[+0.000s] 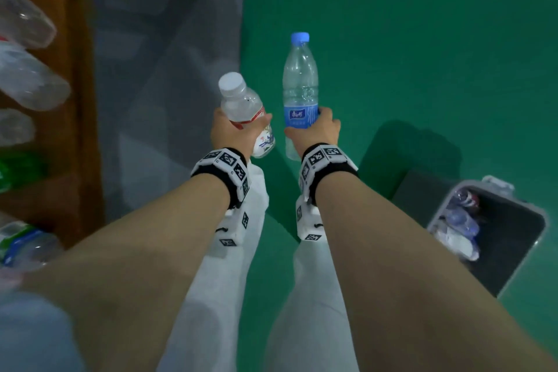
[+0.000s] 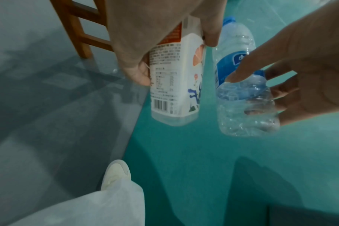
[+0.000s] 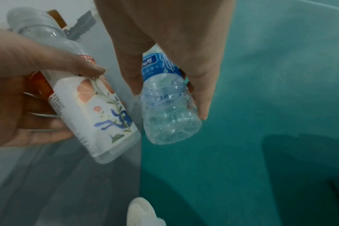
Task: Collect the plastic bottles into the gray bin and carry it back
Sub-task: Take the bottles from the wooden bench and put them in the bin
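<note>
My left hand (image 1: 234,133) grips a short clear bottle with a white cap and a white flowered label (image 1: 241,109), tilted a little to the left; the same short bottle (image 2: 174,79) hangs from my fingers in the left wrist view. My right hand (image 1: 317,130) holds a tall clear bottle with a blue cap and blue label (image 1: 300,84) upright by its lower half. The right wrist view shows the tall bottle (image 3: 166,110) and the short bottle (image 3: 95,110) side by side. The gray bin (image 1: 513,260) stands on the floor at lower right, with several bottles (image 1: 459,229) inside.
A brown wooden shelf (image 1: 72,93) at the left carries several more clear bottles (image 1: 27,81) lying on their sides. The floor is grey (image 1: 169,69) on the left and green (image 1: 407,39) on the right. My white trouser legs (image 1: 229,281) and a white shoe (image 2: 116,172) are below.
</note>
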